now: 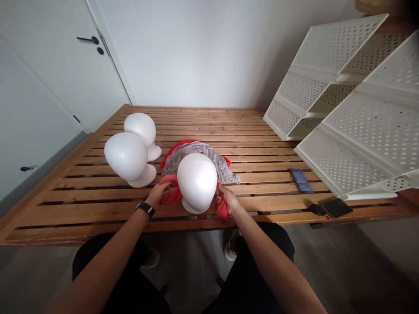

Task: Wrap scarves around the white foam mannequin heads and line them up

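Observation:
A white foam mannequin head (197, 181) stands near the front edge of the slatted wooden table (248, 144). A red scarf (170, 192) lies around its base, and a grey scarf (199, 153) is bunched behind it. My left hand (158, 194), with a black watch on the wrist, is closed on the red scarf at the head's left side. My right hand (227, 201) grips the other end of the red scarf at the head's right side. Both hands sit low beside the head's base.
Two more white foam heads (128, 158) (141, 131) stand at the left. White perforated shelf units (353, 104) lean over the table's right side. A dark phone (336, 207), a small black object (317, 210) and a blurred blue item (301, 181) lie at the front right.

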Demonstrator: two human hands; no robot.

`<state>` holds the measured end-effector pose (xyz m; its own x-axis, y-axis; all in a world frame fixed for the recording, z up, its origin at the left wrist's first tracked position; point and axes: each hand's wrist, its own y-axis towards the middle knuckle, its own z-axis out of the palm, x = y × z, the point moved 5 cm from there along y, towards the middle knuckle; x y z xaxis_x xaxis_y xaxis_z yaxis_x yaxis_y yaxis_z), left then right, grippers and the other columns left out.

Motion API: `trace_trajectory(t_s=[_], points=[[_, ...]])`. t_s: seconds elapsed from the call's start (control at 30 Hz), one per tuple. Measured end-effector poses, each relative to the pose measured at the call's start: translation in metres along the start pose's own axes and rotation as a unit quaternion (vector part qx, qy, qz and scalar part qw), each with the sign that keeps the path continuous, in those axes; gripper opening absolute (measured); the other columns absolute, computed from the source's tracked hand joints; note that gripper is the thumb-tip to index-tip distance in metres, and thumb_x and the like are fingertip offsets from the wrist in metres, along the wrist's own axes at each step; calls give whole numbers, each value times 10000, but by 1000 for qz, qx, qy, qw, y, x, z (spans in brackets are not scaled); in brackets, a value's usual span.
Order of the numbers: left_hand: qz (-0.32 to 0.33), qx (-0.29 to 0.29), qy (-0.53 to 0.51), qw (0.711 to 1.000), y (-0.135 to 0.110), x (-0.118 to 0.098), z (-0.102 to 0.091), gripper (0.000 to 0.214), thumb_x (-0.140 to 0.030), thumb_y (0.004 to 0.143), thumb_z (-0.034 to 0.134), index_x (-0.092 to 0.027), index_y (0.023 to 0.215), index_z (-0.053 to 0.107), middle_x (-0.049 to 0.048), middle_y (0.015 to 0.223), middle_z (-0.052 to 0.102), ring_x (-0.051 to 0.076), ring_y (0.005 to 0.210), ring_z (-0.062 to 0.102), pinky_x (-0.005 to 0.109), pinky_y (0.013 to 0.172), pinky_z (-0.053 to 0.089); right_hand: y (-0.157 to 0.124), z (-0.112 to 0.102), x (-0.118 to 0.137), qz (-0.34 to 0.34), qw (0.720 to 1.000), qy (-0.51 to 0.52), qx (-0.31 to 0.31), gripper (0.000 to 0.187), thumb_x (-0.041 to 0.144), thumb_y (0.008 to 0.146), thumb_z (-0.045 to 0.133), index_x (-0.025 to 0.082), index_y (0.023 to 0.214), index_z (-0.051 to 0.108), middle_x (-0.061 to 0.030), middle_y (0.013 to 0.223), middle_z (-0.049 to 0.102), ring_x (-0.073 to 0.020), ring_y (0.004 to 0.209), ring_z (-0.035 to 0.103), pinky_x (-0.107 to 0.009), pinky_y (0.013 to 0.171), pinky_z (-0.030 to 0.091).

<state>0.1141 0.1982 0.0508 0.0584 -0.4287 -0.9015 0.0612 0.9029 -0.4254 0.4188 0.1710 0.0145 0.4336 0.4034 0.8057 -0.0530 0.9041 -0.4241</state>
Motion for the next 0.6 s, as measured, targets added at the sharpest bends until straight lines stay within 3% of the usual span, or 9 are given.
trace_trajectory(t_s=[0.13, 0.23, 0.37, 0.5, 0.6], points=[[35, 25, 46, 998, -41, 33, 15, 514, -621, 752, 692, -221, 561, 432, -47, 425, 370, 87, 383, 322, 248, 394, 239, -34, 11, -26, 7, 999, -48, 14, 378, 547, 846, 650, 177, 846, 572, 2, 647, 605, -86, 463, 469, -194, 382, 353], [76, 22, 101, 992, -62, 43, 32, 567, -653, 786, 659, -201, 519, 444, -15, 433, 454, 101, 414, 411, 247, 434, 309, -52, 27, -39, -7, 996, -87, -21, 306, 504, 843, 619, 200, 862, 588, 24, 548, 562, -111, 441, 471, -212, 386, 363], [92, 31, 96, 991, -69, 59, 55, 502, -616, 823, 625, -174, 596, 559, 28, 504, 568, 140, 489, 527, 253, 492, 395, -70, 51, -61, -12, 995, -95, -42, 226, 410, 812, 578, 229, 947, 590, 35, 536, 574, -140, 446, 499, -236, 408, 386], [108, 19, 91, 990, -68, 70, 60, 340, -472, 744, 726, -145, 767, 635, 31, 636, 643, 148, 596, 565, 255, 565, 440, -82, 63, -83, -38, 992, -115, -38, 305, 416, 821, 551, 233, 1061, 598, 8, 593, 633, -187, 488, 558, -292, 460, 442], [94, 102, 80, 987, -74, 76, 62, 280, -329, 689, 737, -117, 860, 678, 55, 756, 699, 190, 738, 625, 299, 686, 505, -90, 66, -94, -82, 986, -135, -44, 384, 429, 833, 562, 222, 1155, 595, -28, 684, 687, -227, 571, 615, -346, 538, 501]])
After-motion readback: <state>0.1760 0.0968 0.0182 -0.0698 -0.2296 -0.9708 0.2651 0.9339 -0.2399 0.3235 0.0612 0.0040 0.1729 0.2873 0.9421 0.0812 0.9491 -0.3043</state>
